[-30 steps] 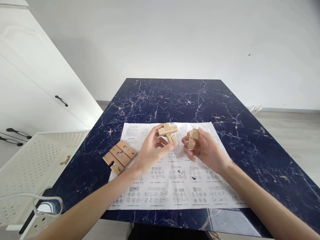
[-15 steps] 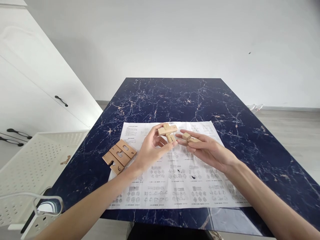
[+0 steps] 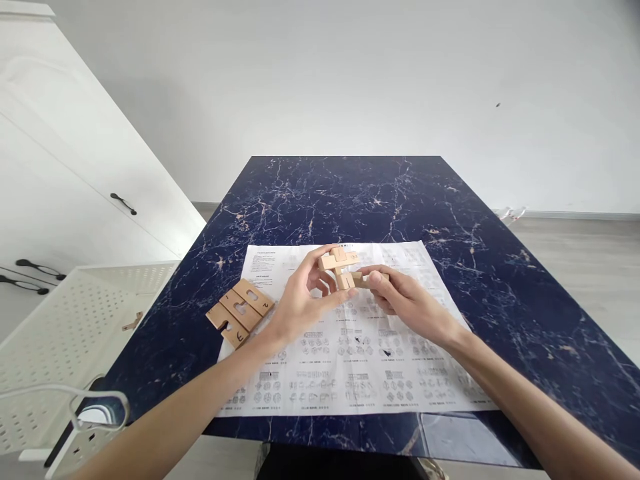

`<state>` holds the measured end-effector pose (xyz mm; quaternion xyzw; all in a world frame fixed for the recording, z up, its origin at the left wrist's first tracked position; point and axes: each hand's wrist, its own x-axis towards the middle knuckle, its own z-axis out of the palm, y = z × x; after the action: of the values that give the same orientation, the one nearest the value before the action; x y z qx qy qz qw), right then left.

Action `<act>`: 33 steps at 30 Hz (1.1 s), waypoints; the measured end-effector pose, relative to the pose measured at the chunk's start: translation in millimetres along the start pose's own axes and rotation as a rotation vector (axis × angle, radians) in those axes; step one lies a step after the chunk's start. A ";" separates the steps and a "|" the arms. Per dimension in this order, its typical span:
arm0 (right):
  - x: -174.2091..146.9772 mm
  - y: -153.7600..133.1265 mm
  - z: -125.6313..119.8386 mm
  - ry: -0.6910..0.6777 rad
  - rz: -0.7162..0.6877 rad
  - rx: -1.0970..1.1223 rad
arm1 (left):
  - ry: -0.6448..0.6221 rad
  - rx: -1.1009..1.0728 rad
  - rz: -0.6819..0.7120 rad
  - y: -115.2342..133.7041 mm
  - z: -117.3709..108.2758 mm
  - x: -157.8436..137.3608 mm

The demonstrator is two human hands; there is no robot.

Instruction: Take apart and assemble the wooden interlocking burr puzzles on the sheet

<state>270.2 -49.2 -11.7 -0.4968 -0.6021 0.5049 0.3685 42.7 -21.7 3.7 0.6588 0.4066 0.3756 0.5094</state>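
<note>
My left hand point(image 3: 306, 287) is closed around a cluster of interlocked wooden puzzle pieces point(image 3: 336, 262), thumb below and fingers behind. Small numerals mark some of their faces. In my right hand point(image 3: 403, 293), a separate notched wooden puzzle piece point(image 3: 359, 279) is pinched between thumb and fingers. Its left end meets the lower right side of the cluster; whether it sits inside a notch I cannot tell. Both hands are above a printed instruction sheet point(image 3: 330, 360). Left of my left hand lie flat wooden boards point(image 3: 240, 310) with cut-out slots and numerals.
The sheet, printed with rows of small diagrams, covers the near part of a dark blue marble-patterned table point(image 3: 345, 200). A white perforated basket point(image 3: 55, 320) stands at the left edge with a small wooden piece point(image 3: 133, 321) inside. Beyond it is a white cabinet point(image 3: 75, 173).
My right hand has brought its wooden piece leftward and turned it, so it now meets the cluster. The cluster in my left hand has shifted slightly to the right.
</note>
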 end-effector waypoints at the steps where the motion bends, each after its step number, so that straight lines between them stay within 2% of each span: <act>1: -0.6 -0.6 0.4 -0.026 0.006 0.011 | -0.004 0.006 0.005 0.0 0.4 -0.4; 5: -1.4 -2.0 2.4 -0.091 0.001 0.069 | -0.006 0.062 0.040 -0.5 1.8 -1.4; 11: -1.1 3.4 9.9 0.200 -0.212 -0.182 | 0.013 0.172 0.155 -5.6 2.8 0.5; 16: -5.2 8.7 15.5 0.349 -0.283 -0.329 | 0.045 0.263 0.253 -7.3 2.4 1.3; 23: -8.6 16.8 15.7 0.427 -0.402 -0.482 | 0.005 0.304 0.273 -7.4 0.5 1.7; 33: -9.3 15.0 14.1 0.394 -0.500 -0.608 | -0.068 0.323 0.282 -7.8 1.0 -0.2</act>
<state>262.4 -61.7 -28.9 -0.5084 -0.7433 0.0956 0.4241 42.3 -21.1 -4.2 0.7946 0.3481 0.3506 0.3530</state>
